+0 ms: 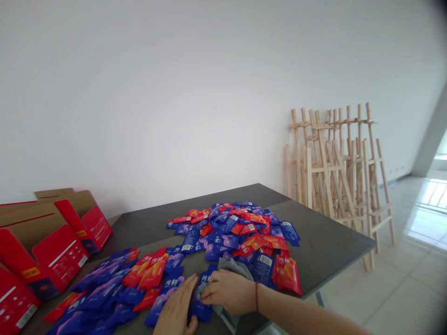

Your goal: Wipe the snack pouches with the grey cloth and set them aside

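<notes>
Right hand (228, 289): fingers are closing together on a bunched grey cloth (234, 266), holding it against a blue pouch (201, 312).
Left hand (177, 307): is lying flattened along the left edge of that pouch, fingers reaching forward, thumb standing apart and touching near the lower corner; it is gripping nothing visible.
Pouch under the hands: is lying flat at the near side of the table, between the two hands, its white lettering partly showing.
Cloth: is spreading out behind and below the right hand, its upper part bordering the heap.
Wristband (256, 297): is circling the right wrist in thin red.
Left batch (108, 286): blue and red pouches are overlapping on the left hand's side.
Heap (226, 228): more blue and red pouches are piling up loosely beyond the hands and toward the right.
Cartons (64, 256): red boxes are standing with flaps raised at the far left.
Table (324, 239): its dark top is supporting everything above.
Easels (331, 172): pale wooden frames are leaning by the white wall (195, 93), on a shiny tiled floor (401, 279).
</notes>
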### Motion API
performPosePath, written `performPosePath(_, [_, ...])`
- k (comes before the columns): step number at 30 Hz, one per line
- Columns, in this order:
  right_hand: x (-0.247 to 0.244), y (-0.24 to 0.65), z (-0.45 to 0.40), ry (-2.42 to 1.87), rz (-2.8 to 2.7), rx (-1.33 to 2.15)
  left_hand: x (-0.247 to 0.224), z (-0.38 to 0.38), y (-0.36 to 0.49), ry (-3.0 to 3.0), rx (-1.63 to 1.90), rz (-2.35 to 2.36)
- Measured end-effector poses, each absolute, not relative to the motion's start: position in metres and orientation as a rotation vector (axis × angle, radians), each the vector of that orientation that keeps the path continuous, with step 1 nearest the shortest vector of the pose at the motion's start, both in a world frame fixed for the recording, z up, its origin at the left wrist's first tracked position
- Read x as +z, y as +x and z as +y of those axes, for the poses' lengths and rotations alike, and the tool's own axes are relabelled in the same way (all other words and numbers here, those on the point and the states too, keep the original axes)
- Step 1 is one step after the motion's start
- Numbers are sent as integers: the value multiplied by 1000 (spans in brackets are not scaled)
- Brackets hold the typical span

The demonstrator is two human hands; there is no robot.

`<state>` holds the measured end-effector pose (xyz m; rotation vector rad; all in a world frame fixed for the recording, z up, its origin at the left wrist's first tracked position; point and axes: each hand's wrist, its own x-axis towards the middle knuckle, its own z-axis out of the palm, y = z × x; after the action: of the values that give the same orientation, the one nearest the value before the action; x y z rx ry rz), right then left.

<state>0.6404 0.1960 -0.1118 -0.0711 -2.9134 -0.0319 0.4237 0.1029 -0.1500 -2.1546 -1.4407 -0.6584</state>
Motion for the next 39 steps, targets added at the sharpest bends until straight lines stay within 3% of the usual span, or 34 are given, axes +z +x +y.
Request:
performPosePath(4, [-113, 655, 190, 11, -2940, 47, -148, 102, 426, -2215, -633, -1409])
performPosePath(10, [-112, 646, 196, -278, -2899, -88, -153, 104, 423, -2165, -637, -1428])
performPosePath(20, [-117, 639, 175, 88, -2856, -67, -157, 105, 418, -2125, -563, -1504])
performPosePath(32, [-122, 642, 204, -690, -2817, 28, -133, 96, 437, -2357, -527, -1284])
performPosePath(35, [-120, 640, 211, -806, -2708, 136, -132, 94, 435, -2425, -746, -1462])
performPosePath(39, [-117, 641, 214, -795, -2572, 260, -144, 97, 428, -2146, -1536, -2329])
